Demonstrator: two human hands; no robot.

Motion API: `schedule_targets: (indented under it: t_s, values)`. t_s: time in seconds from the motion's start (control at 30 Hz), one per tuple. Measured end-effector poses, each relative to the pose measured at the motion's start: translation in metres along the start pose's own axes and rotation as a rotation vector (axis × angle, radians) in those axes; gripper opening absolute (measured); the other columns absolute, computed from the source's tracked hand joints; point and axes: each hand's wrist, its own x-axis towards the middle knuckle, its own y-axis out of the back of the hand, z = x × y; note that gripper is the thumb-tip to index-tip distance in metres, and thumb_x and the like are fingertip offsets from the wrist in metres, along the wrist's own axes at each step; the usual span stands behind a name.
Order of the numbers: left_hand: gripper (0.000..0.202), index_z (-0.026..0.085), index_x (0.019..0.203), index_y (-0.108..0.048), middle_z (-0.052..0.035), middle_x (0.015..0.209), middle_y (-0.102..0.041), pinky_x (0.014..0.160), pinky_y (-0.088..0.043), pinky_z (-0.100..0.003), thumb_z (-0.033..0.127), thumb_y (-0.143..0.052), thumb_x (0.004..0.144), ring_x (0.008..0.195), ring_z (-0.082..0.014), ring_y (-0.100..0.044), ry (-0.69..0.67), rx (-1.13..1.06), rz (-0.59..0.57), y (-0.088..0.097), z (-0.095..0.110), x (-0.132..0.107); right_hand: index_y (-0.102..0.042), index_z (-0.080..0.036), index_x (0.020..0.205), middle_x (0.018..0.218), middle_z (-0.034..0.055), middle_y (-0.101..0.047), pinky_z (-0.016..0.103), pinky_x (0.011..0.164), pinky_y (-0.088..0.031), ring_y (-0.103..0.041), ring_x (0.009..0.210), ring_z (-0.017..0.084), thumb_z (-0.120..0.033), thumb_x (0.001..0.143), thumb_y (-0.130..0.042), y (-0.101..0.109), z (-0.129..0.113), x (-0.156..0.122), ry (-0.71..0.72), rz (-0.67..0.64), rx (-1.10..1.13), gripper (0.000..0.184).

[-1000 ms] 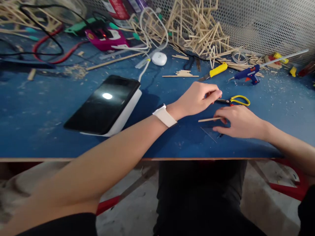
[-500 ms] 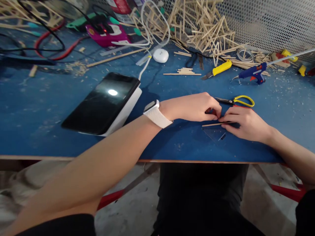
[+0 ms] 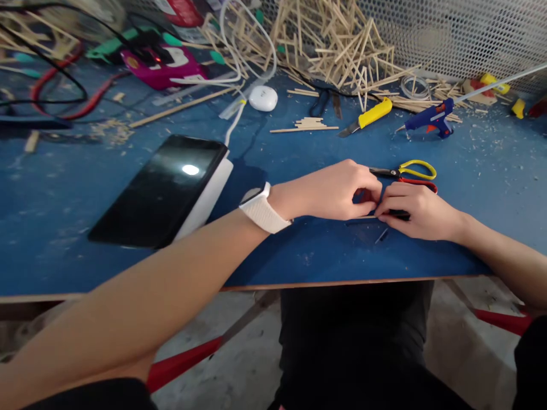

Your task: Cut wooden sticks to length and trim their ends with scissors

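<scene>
Both hands meet on the blue tabletop near its front edge. My left hand, with a white watch band at the wrist, has its fingers curled and pinched at a thin wooden stick that lies flat. My right hand presses its closed fingers on the stick's other end, with a small dark object under the fingertips. A clear plastic piece lies on the table just below the stick. Yellow-and-red scissors lie right behind my right hand.
A black tablet on a white stand sits to the left. Behind the hands lie a small stack of sticks, a yellow utility knife, a blue glue gun, a white round case, a big stick pile and cables.
My left hand came down from the scissors to the stick and pinched it. My right hand slid in to meet it, and the stick now lies mostly covered between both hands.
</scene>
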Motion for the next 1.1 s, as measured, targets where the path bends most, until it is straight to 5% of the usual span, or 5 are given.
schedule_targets:
  t_s: [0.17,0.37,0.6,1.1]
  values:
    - [0.018,0.023,0.093,-0.079,0.0013,0.091,-0.083,0.098,-0.043,-0.041,0.014,-0.067,0.104,0.091,-0.0227,-0.071,-0.073,0.002,-0.031,-0.0051,-0.0006,-0.0106,-0.082,-0.019,0.110,0.107,0.0086,-0.083,0.036,0.088,-0.063,-0.076,0.096,0.021,-0.014,0.113,-0.068,0.0015,0.0001,0.0010,0.012,-0.014,0.046,0.015]
    - [0.018,0.025,0.095,-0.085,0.0023,0.093,-0.085,0.102,-0.044,-0.038,0.012,-0.076,0.104,0.097,-0.0230,-0.074,-0.068,-0.037,-0.070,-0.0043,-0.0014,-0.0106,-0.082,-0.019,0.110,0.103,0.0077,-0.083,0.036,0.089,-0.062,-0.077,0.095,0.020,-0.017,0.115,-0.067,0.0062,0.0006,0.0035,0.024,-0.033,0.083,0.016]
    - [0.015,0.029,0.096,-0.091,-0.0002,0.093,-0.085,0.089,-0.052,-0.036,0.019,-0.081,0.101,0.090,-0.0234,-0.076,0.003,-0.059,-0.080,-0.0048,-0.0062,-0.0091,-0.085,-0.022,0.109,0.102,0.0066,-0.084,0.037,0.088,-0.061,-0.076,0.092,0.020,-0.020,0.113,-0.071,0.0072,0.0028,0.0030,-0.027,-0.038,0.129,0.015]
    - [0.014,0.028,0.096,-0.092,-0.0004,0.092,-0.083,0.087,-0.051,-0.035,0.020,-0.083,0.101,0.085,-0.0211,-0.075,0.004,-0.072,-0.071,-0.0067,-0.0072,-0.0084,-0.086,-0.021,0.108,0.099,0.0053,-0.084,0.035,0.089,-0.059,-0.076,0.093,0.019,-0.018,0.111,-0.072,0.0073,0.0080,0.0027,-0.015,-0.060,0.149,0.015]
